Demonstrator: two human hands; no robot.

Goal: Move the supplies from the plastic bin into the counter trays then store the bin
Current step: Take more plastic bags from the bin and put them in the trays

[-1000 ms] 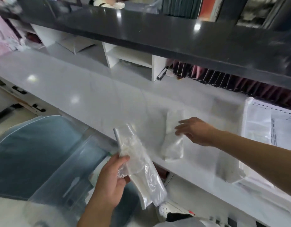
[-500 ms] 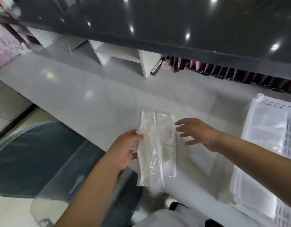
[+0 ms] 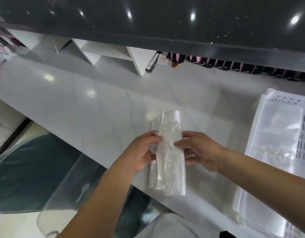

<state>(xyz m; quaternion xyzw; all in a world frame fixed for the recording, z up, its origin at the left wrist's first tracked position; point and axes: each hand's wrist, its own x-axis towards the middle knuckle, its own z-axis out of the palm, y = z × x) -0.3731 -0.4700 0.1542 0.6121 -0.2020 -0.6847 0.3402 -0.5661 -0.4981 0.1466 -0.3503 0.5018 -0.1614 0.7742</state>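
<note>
A stack of clear plastic bags (image 3: 168, 157) lies lengthwise over the white counter (image 3: 79, 107), near its front edge. My left hand (image 3: 141, 152) grips the stack's left side. My right hand (image 3: 199, 150) holds its right side, fingers pressed on top. A clear plastic bin (image 3: 66, 194) sits low at the left, below the counter edge. At the right stands a white perforated tray (image 3: 268, 107) filled with flat clear bag packs.
A dark upper counter (image 3: 165, 23) overhangs the far side. Under it are white cubbies (image 3: 110, 54), a metal tube (image 3: 151, 63) and a row of dark and pink packets (image 3: 234, 65). A blue-grey chair (image 3: 19, 169) sits lower left.
My left hand has carried the bag stack from the bin up onto the counter. My right hand has closed in and taken hold of its right side.
</note>
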